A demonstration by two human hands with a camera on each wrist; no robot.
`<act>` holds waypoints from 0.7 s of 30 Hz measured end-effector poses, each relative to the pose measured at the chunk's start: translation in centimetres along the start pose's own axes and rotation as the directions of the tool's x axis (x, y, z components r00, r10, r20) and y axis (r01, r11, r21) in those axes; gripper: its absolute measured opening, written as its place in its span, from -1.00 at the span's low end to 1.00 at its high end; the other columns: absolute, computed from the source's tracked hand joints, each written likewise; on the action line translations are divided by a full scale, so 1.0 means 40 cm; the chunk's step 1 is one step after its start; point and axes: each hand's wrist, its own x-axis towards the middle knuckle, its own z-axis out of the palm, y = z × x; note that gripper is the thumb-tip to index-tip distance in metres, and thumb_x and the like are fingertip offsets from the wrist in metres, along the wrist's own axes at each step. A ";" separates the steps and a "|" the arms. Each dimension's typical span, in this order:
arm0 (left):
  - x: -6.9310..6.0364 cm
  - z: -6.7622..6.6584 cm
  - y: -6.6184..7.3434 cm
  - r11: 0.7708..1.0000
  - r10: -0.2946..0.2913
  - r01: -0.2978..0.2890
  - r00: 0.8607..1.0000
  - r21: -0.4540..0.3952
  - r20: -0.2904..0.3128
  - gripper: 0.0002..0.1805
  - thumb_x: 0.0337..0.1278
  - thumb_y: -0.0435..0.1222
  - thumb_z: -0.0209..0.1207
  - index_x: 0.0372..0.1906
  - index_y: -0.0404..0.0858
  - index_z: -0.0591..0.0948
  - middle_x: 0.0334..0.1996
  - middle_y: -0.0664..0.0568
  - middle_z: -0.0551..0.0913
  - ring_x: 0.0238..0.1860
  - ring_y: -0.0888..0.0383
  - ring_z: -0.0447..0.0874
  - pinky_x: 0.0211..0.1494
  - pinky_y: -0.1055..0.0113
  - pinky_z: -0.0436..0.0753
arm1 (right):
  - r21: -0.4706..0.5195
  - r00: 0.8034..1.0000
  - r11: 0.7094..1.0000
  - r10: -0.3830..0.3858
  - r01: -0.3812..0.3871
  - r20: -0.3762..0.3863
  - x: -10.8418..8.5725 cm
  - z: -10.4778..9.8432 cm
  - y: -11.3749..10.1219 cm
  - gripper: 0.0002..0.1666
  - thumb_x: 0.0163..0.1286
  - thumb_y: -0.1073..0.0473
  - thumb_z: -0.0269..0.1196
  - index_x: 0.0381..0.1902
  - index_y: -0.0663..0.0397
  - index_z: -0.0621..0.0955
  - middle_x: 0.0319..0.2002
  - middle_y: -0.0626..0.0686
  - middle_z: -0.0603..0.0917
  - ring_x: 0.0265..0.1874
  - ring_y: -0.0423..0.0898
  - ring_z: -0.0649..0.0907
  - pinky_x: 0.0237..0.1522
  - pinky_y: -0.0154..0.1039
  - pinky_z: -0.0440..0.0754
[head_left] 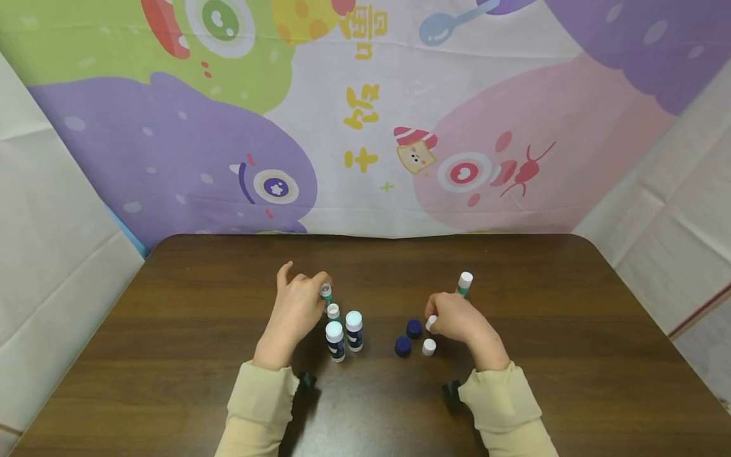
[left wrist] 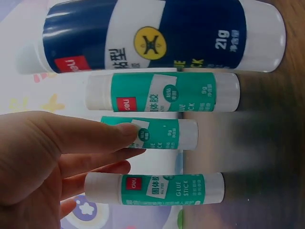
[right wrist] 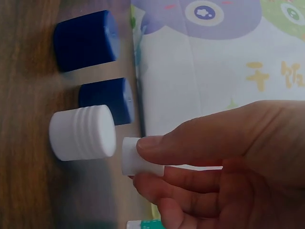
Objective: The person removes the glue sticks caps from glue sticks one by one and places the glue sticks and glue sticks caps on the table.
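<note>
A person's left hand (head_left: 294, 308), thumb and finger pinched together, grips a green Deli glue stick (left wrist: 167, 134) on the left side of a brown wooden desk (head_left: 188, 355). Two more green glue sticks (left wrist: 164, 92) stand on either side of it, and two larger navy glue sticks (head_left: 355, 336) stand nearer the person. The right hand (head_left: 459, 317) pinches a small white cap (right wrist: 129, 155) between thumb and finger; another white cap (head_left: 429, 347) and two dark blue caps (head_left: 403, 346) sit near it. Just beyond that hand stands a white-topped green stick (head_left: 465, 280). Behind the desk hangs a cartoon-monster backdrop (head_left: 320, 127).
</note>
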 end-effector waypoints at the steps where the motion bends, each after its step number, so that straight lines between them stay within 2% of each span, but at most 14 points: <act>1: 0.000 0.001 -0.001 1.000 -0.004 0.004 1.000 0.001 0.006 -0.72 -0.31 -0.53 0.28 -0.41 -0.16 0.55 -0.66 0.12 0.58 -0.43 0.04 0.56 0.29 -0.09 0.03 | 0.002 1.000 1.000 0.002 -0.002 0.003 0.001 0.002 0.001 -0.88 -0.06 0.40 0.23 -0.49 0.16 0.54 -0.53 -0.02 0.53 -0.53 -0.14 0.45 -0.44 -0.29 0.40; 9: -0.001 0.009 -0.005 1.000 -0.021 0.020 0.998 0.019 0.066 -0.71 -0.39 -0.54 0.27 -0.44 -0.17 0.57 -0.56 0.13 0.62 -0.40 0.05 0.56 0.28 -0.14 0.03 | -0.037 1.000 0.999 0.003 -0.003 -0.010 0.014 0.019 0.012 -0.85 -0.10 0.43 0.23 -0.53 0.13 0.53 -0.52 -0.02 0.54 -0.51 -0.14 0.47 -0.40 -0.26 0.45; 16: -0.003 0.011 -0.003 0.999 -0.044 0.044 0.996 0.009 0.074 -0.73 -0.37 -0.53 0.28 -0.44 -0.16 0.57 -0.43 0.05 0.56 -0.22 -0.01 0.50 0.26 -0.10 0.07 | -0.049 1.000 0.999 0.005 -0.005 0.010 0.023 0.030 0.020 -0.85 -0.10 0.41 0.26 -0.52 0.13 0.53 -0.51 -0.01 0.54 -0.49 -0.12 0.48 -0.37 -0.24 0.46; 21: -0.003 0.011 -0.002 0.999 -0.052 0.052 0.996 0.006 0.070 -0.74 -0.36 -0.52 0.28 -0.45 -0.16 0.57 -0.39 0.04 0.56 -0.19 -0.02 0.48 0.26 -0.09 0.09 | -0.050 1.000 0.999 0.016 -0.015 0.026 0.024 0.035 0.023 -0.83 -0.11 0.41 0.27 -0.51 0.14 0.53 -0.49 0.01 0.55 -0.47 -0.10 0.49 -0.35 -0.22 0.47</act>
